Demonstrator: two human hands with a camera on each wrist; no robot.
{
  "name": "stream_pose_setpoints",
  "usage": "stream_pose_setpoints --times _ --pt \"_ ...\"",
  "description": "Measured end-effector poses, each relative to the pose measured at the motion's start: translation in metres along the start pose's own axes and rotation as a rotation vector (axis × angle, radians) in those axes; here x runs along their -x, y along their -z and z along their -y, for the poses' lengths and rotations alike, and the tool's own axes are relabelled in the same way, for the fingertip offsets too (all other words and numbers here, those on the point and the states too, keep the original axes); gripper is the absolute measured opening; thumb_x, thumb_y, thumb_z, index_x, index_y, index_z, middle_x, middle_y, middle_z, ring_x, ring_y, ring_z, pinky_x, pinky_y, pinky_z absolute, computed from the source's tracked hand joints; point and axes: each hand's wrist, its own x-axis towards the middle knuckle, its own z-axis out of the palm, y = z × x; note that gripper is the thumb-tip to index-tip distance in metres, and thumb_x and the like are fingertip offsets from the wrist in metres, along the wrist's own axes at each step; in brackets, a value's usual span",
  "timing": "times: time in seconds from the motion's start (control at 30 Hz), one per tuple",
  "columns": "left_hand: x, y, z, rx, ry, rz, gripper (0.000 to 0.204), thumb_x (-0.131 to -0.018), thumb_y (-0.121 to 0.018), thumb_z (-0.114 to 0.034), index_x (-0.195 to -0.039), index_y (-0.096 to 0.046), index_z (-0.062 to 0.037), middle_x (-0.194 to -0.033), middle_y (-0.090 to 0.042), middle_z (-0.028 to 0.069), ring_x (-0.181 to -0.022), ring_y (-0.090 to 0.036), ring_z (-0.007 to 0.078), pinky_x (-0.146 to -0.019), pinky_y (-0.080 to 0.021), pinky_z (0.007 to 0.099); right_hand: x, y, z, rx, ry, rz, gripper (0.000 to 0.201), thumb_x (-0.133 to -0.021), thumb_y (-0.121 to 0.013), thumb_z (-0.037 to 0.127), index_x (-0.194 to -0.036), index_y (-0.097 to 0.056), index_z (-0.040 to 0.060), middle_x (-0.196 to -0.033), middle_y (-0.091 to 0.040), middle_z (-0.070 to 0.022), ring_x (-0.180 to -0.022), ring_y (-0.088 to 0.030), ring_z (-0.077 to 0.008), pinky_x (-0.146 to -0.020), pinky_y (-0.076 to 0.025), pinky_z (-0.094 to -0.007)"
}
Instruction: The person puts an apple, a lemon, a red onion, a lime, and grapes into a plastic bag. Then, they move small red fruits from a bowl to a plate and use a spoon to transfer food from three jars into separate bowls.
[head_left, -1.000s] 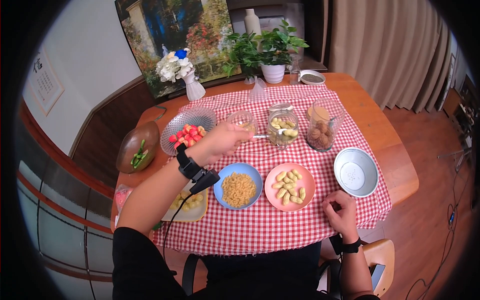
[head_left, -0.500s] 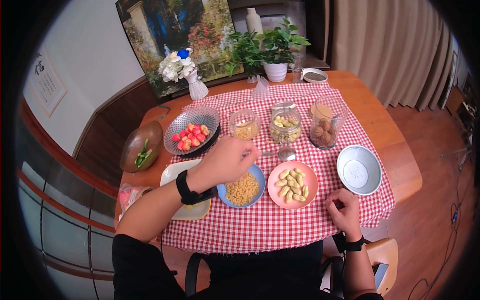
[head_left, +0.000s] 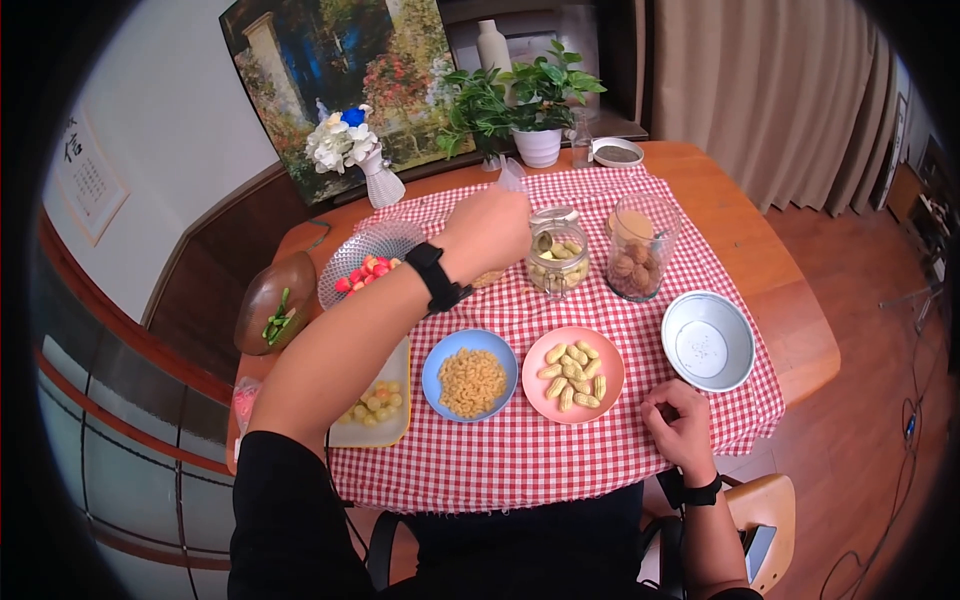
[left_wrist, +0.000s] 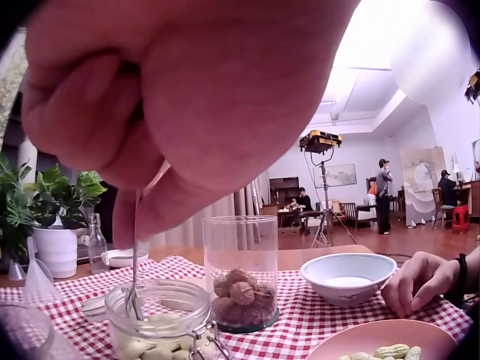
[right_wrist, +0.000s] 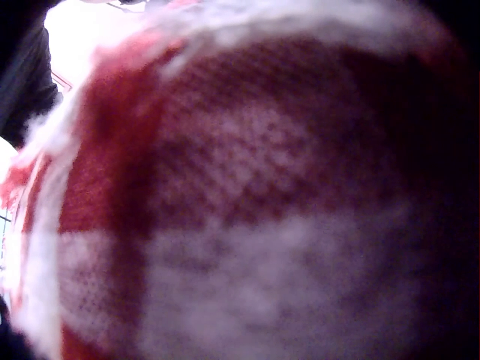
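My left hand (head_left: 488, 236) pinches the handle of a metal spoon (head_left: 543, 242), reaching in over the open glass jar (head_left: 558, 282) of peanuts. In the left wrist view the hand (left_wrist: 187, 97) hangs above, and the spoon (left_wrist: 136, 262) points down inside the jar (left_wrist: 114, 330), with its lower end among the rim and peanuts. My right hand (head_left: 681, 425) rests loosely curled on the cloth below the white bowl (head_left: 708, 340), holding nothing visible. A pink plate (head_left: 572, 412) of peanuts lies nearer the body. Blurred cloth (right_wrist: 247, 150) fills most of the right wrist view.
A tall glass container (head_left: 643, 230) with walnuts stands right of the jar. Nearer me lie a blue plate (head_left: 470, 410) of pasta and a tray (head_left: 404, 420) of grapes. Left are a fruit bowl (head_left: 375, 243) and a brown bowl (head_left: 262, 300); plants (head_left: 540, 95) stand behind.
My left hand moved away from my body, and the spoon rose from above the pink plate into the jar's mouth. The right hand stayed in place.
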Motion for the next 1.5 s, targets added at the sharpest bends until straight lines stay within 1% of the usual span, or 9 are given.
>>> stream_pose_setpoints --times 0.2,0.33,0.37,0.4,0.47,0.5,0.63,0.83,1.5 --pt "-0.023 0.005 -0.020 -0.079 -0.002 0.243 0.019 -0.080 -0.063 -0.010 -0.079 -0.074 0.0062 -0.083 -0.069 0.0313 -0.080 -0.071 0.0440 -0.074 -0.058 0.0501 0.000 0.000 -0.001 -0.010 -0.023 0.002 0.004 -0.082 -0.070 0.003 -0.083 -0.069 -0.0005 -0.083 -0.068 -0.0090 -0.067 -0.066 -0.0176 -0.058 -0.051 -0.0275" --pt "-0.045 -0.035 0.010 -0.075 0.075 0.347 0.017 -0.079 -0.069 -0.011 -0.079 -0.074 0.0059 -0.084 -0.070 0.0305 -0.080 -0.072 0.0414 -0.070 -0.057 0.0469 -0.001 0.000 -0.002 0.008 0.044 -0.024 0.003 -0.082 -0.070 0.002 -0.082 -0.069 -0.0002 -0.083 -0.069 -0.0091 -0.067 -0.066 -0.0181 -0.059 -0.051 -0.0279" --pt "-0.060 -0.091 0.066 -0.067 -0.118 0.232 0.019 -0.084 -0.073 -0.013 -0.082 -0.075 0.0056 -0.072 -0.070 0.0235 -0.064 -0.069 0.0327 -0.055 -0.051 0.0425 -0.001 0.000 -0.002 0.004 0.038 -0.021 0.002 -0.082 -0.070 0.002 -0.082 -0.069 -0.0001 -0.083 -0.069 -0.0091 -0.067 -0.066 -0.0184 -0.060 -0.051 -0.0279" --pt "-0.052 -0.072 0.052 -0.068 -0.122 0.235 0.019 -0.084 -0.073 -0.013 -0.082 -0.075 0.0056 -0.072 -0.070 0.0235 -0.064 -0.069 0.0327 -0.055 -0.051 0.0425 0.000 0.000 -0.002 0.000 0.030 -0.017 0.002 -0.082 -0.069 0.002 -0.082 -0.069 0.0000 -0.083 -0.070 -0.0091 -0.068 -0.066 -0.0187 -0.060 -0.051 -0.0280" --pt "-0.031 -0.039 0.030 0.416 0.480 0.354 0.022 -0.091 -0.074 -0.017 -0.086 -0.077 0.0043 -0.061 -0.061 0.0121 -0.049 -0.056 0.0196 -0.044 -0.039 0.0372 0.000 0.001 0.000 -0.012 -0.004 -0.003 0.003 -0.081 -0.070 0.003 -0.083 -0.069 0.0001 -0.083 -0.069 -0.0086 -0.070 -0.065 -0.0185 -0.062 -0.050 -0.0286" --pt "-0.027 -0.044 0.038 0.568 0.581 0.350 0.023 -0.094 -0.074 -0.020 -0.088 -0.079 0.0025 -0.059 -0.054 0.0044 -0.045 -0.041 0.0118 -0.041 -0.029 0.0335 0.000 0.001 0.001 -0.022 -0.035 0.014 0.005 -0.081 -0.071 0.004 -0.084 -0.069 0.0003 -0.084 -0.069 -0.0081 -0.071 -0.065 -0.0183 -0.064 -0.049 -0.0293" --pt "-0.009 -0.041 0.051 0.851 0.751 0.345 0.020 -0.094 -0.074 -0.020 -0.089 -0.080 -0.0020 -0.058 -0.047 -0.0014 -0.044 -0.036 0.0094 -0.041 -0.025 0.0305 0.000 0.001 -0.001 -0.021 -0.016 0.011 0.005 -0.082 -0.072 0.004 -0.084 -0.069 0.0003 -0.084 -0.069 -0.0079 -0.071 -0.065 -0.0176 -0.064 -0.048 -0.0288" --pt "0.005 -0.029 0.050 0.973 0.715 0.311 0.019 -0.097 -0.073 -0.022 -0.091 -0.080 -0.0051 -0.058 -0.036 -0.0072 -0.047 -0.028 0.0061 -0.043 -0.019 0.0267 -0.001 -0.001 -0.001 0.005 -0.015 0.009 0.004 -0.082 -0.070 0.003 -0.083 -0.068 -0.0003 -0.082 -0.068 -0.0091 -0.068 -0.066 -0.0188 -0.060 -0.051 -0.0282" --pt "0.032 -0.021 0.075 1.436 0.688 0.407 0.022 -0.105 -0.063 -0.020 -0.107 -0.070 0.0011 -0.063 -0.033 -0.0105 -0.051 -0.025 0.0012 -0.042 -0.019 0.0207 0.000 -0.003 -0.001 0.047 0.001 -0.005 0.005 -0.083 -0.072 0.004 -0.083 -0.069 -0.0004 -0.082 -0.068 -0.0084 -0.065 -0.064 -0.0165 -0.058 -0.050 -0.0268"
